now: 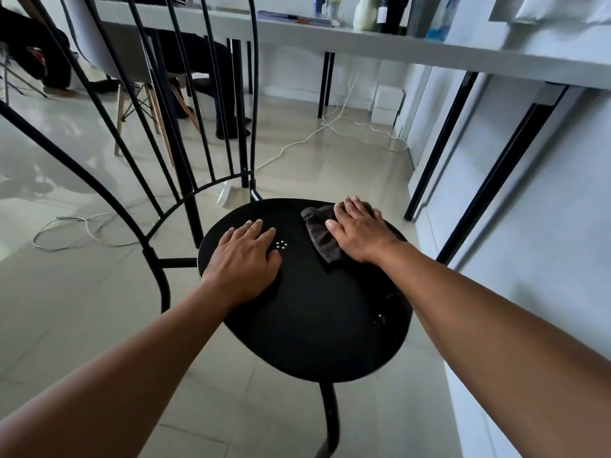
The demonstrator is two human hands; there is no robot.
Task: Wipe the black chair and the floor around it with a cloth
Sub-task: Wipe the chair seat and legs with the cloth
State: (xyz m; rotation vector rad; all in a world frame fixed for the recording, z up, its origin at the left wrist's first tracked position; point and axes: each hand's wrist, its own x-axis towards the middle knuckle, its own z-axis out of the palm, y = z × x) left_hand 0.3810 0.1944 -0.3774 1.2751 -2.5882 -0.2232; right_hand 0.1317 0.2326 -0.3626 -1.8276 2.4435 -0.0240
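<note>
Your right hand (358, 231) presses flat, fingers straight and together, on the dark cloth (320, 238) at the far right edge of the black chair (317, 312) seat. Your left hand (246, 259) lies flat on the seat's left side, fingers straight and slightly spread. Glossy pale tile floor (82, 292) surrounds the chair, crossed by white cables (297, 142); a white shelf (429, 49) runs along the right wall.

Black chair seat (314, 309) and tiled floor (82, 309).
A dark cloth (319, 233) lies on the seat's far right part; white cables (297, 140) trail on the floor beyond the chair.
</note>
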